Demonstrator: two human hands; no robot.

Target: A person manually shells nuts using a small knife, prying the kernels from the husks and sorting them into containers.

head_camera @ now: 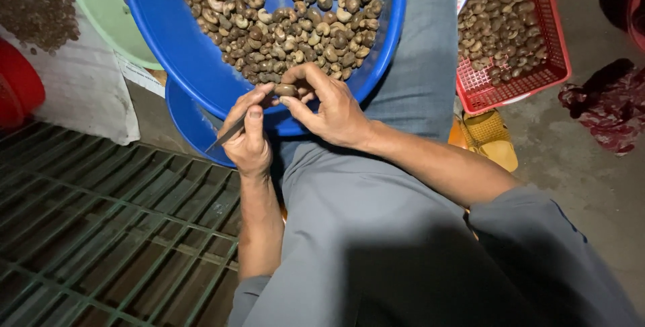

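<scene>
I see my right hand (332, 108) pinching one nut (285, 90) over the near rim of the blue basin (181, 58); left hand (248, 140) clenched on a thin blade (227, 133) at it. Basin full; red basket (547, 65) far right partly filled, so plenty left.

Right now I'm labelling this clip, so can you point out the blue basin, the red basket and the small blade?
Blue basin (176, 51), head view, bare inner wall at left.
Red basket (551, 38), head view, right mesh wall.
Small blade (227, 135), head view, middle of the metal strip in the left hand.
</scene>
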